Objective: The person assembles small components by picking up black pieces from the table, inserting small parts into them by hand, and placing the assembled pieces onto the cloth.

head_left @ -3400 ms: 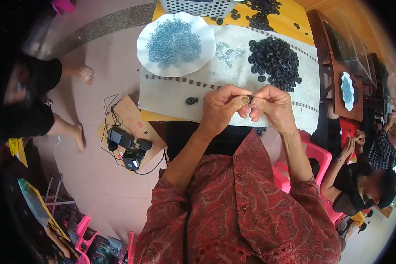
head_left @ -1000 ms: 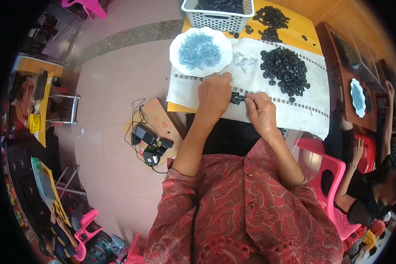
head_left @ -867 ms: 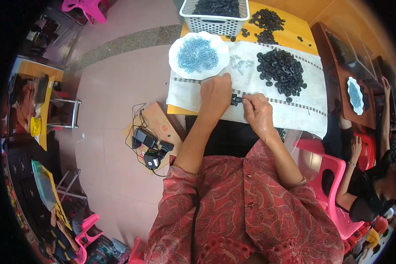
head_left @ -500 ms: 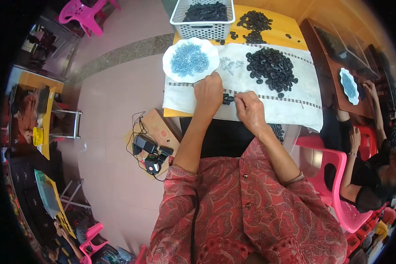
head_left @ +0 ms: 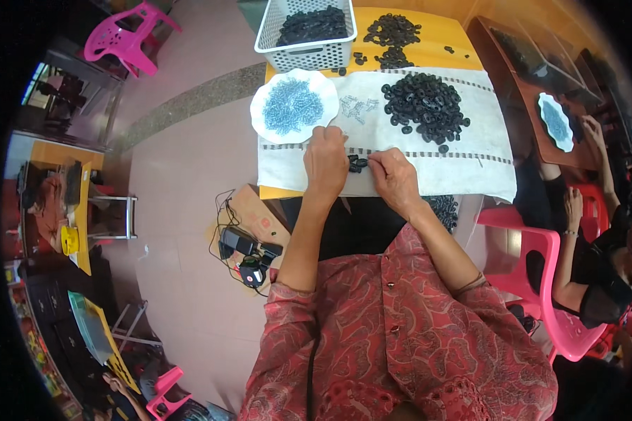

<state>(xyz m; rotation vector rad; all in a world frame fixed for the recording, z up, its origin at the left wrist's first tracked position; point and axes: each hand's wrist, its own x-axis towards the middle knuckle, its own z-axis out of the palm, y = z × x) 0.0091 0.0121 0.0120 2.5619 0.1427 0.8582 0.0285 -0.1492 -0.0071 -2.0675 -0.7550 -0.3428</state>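
Both my hands work close together over the white cloth (head_left: 463,175) near the table's front edge. My left hand (head_left: 326,163) is closed, its fingers curled down just below the white scalloped plate (head_left: 258,128). A heap of small clear bluish tube-like pieces (head_left: 293,105) fills that plate. My right hand (head_left: 397,181) is closed in a pinch, thumb and forefinger together. Between the two hands lie several small black ring-like parts (head_left: 358,164). Whatever sits in my fingertips is too small or hidden to make out. Further back rises a big pile of black ring-like parts (head_left: 427,105).
Loose clear pieces (head_left: 358,107) lie beside the plate. A white perforated basket (head_left: 312,57) of black parts stands behind it, near more black parts (head_left: 393,31). Left of my legs are cardboard and a black cabled device (head_left: 239,242). A pink chair (head_left: 551,281) and seated co-worker are right.
The view has shifted slightly, so the table and floor things appear displaced. My hands stay closed at nearly the same spot, with the black parts still between them.
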